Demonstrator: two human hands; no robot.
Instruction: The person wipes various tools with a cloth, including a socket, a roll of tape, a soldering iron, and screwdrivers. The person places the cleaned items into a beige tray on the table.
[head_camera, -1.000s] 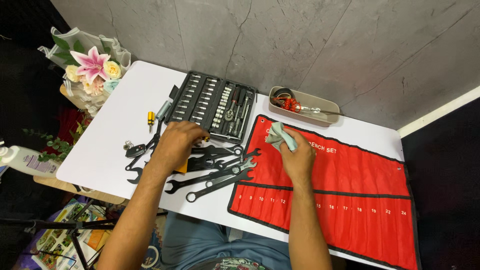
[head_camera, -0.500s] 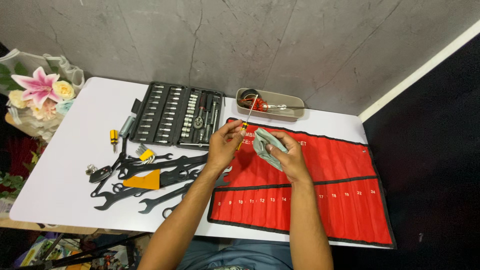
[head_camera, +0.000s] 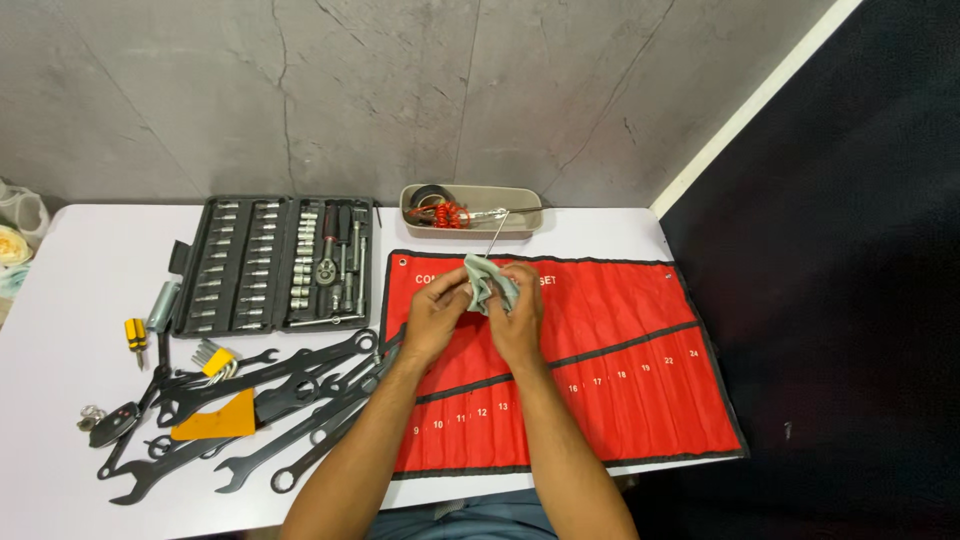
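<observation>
Both hands meet above the red wrench roll (head_camera: 620, 350). My left hand (head_camera: 438, 312) grips a small screwdriver whose thin metal shaft (head_camera: 496, 236) sticks up past the fingers. My right hand (head_camera: 518, 308) holds a grey-green cloth (head_camera: 487, 284) wrapped around the screwdriver's lower part, so its handle is hidden. The roll lies open and flat on the white table (head_camera: 70, 300), its numbered pockets without tools.
An open black socket set case (head_camera: 275, 262) sits at the back left. A beige tray (head_camera: 470, 208) with a red coiled cord stands by the wall. Several black wrenches (head_camera: 280, 400), an orange scraper (head_camera: 215, 420), hex keys (head_camera: 212, 357), a stubby yellow screwdriver (head_camera: 134, 335) and keys (head_camera: 105, 422) lie left.
My left hand lifted a small screwdriver from the tool pile and carried it right to the cloth. Both hands now close together around it. The view shifted right.
</observation>
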